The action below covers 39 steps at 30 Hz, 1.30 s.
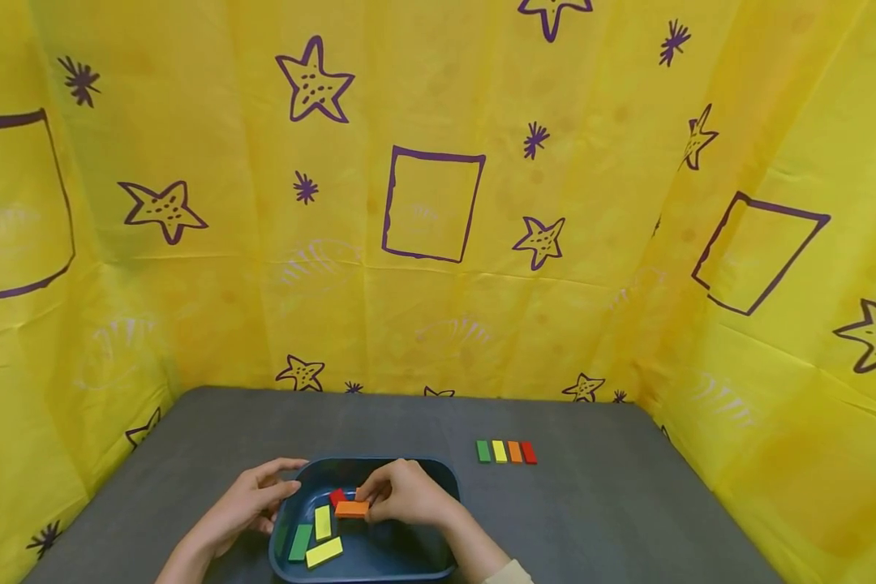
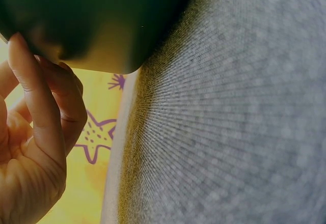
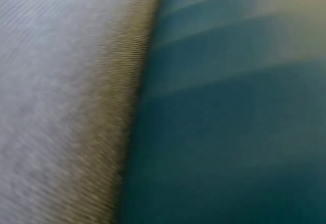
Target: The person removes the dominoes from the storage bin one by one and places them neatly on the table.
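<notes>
A dark blue rectangular tub stands on the table. My left hand holds its left rim near the back corner; in the left wrist view, fingers touch the tub wall. Inside the tub, my right hand pinches the right end of an orange block. A bit of orange also shows by the fingertips, partly hidden. A red block lies behind the orange one. Two yellow blocks and a green block lie on the left of the tub floor. The right wrist view shows no hand, only the tub wall.
Right of the tub, a row of green, yellow, orange and red blocks lies on the dark grey table. A yellow curtain with purple drawings surrounds the table at the back and sides.
</notes>
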Available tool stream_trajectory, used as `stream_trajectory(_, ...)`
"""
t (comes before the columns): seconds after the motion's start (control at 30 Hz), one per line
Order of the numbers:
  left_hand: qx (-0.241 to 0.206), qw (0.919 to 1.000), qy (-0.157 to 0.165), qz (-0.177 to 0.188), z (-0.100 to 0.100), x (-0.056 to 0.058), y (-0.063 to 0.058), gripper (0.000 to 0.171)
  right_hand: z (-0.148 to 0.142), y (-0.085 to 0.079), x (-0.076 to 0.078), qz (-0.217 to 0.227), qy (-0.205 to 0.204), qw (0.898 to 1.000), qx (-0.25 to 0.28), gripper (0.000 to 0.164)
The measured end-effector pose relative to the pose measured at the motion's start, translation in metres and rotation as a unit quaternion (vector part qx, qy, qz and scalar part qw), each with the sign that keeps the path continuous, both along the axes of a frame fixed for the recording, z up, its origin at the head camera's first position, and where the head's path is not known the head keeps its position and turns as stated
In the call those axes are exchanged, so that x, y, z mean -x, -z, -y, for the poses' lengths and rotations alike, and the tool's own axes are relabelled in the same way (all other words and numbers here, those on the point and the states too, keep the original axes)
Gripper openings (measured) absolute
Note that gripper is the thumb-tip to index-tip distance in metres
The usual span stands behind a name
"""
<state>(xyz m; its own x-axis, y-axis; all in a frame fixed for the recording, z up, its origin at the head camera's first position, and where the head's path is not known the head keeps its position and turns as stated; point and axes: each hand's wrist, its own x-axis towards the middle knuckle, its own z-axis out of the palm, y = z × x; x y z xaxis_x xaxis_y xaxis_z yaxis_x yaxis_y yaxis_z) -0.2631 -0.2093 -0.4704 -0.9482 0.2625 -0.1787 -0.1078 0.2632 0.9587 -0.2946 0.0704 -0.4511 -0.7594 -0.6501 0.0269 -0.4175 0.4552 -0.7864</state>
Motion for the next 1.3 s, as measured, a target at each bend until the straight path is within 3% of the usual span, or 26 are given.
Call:
stream_trajectory(0.37, -0.008, 1.0, 0.003, 0.004, 0.001, 0.002, 0.001, 0.061, -0.029, -0.02, -0.001, -0.001, 0.035, 0.996, 0.081, 0.02)
stream_trajectory(0.87, 0.002, 1.0, -0.001, 0.007, 0.001, 0.001, 0.001, 0.062, -0.062, -0.052, -0.008, -0.038, 0.101, 0.988, 0.112, 0.021)
stream_trajectory(1.3, 0.003, 0.9999, -0.004, 0.009, 0.001, -0.001, -0.001, 0.062, -0.096, -0.068, -0.001, -0.075, 0.211, 0.959, 0.176, 0.027)
